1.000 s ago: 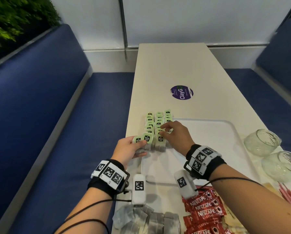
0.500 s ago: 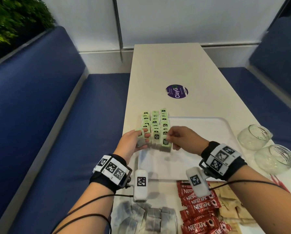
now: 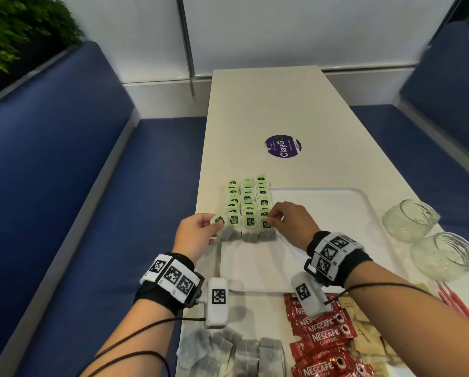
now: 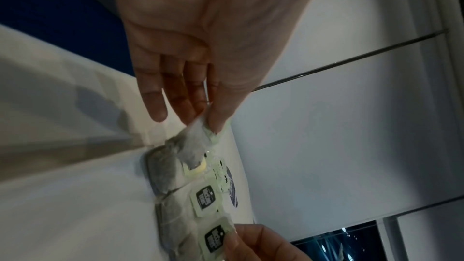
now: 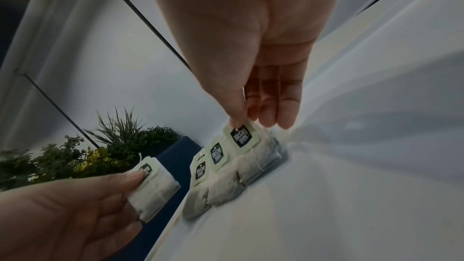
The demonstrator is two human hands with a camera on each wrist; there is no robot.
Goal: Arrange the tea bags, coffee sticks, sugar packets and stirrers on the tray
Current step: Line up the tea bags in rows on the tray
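Head view shows the left hand (image 3: pixel 194 235) pinching a loose tea bag (image 3: pixel 218 219) beside the rows on the tray (image 3: pixel 336 210), the right hand (image 3: pixel 287 221) pinching a front bag's tag (image 3: pixel 266 223); lay it overlapping, tag up.

tea bags (image 3: pixel 248 210) | green-tagged, three rows | seemingly on tray's (image 3: pixel 336 194) left edge

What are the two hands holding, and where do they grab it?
The left hand pinches a loose tea bag at its green tag end. The right hand pinches the green tag of the nearest bag in the right row.
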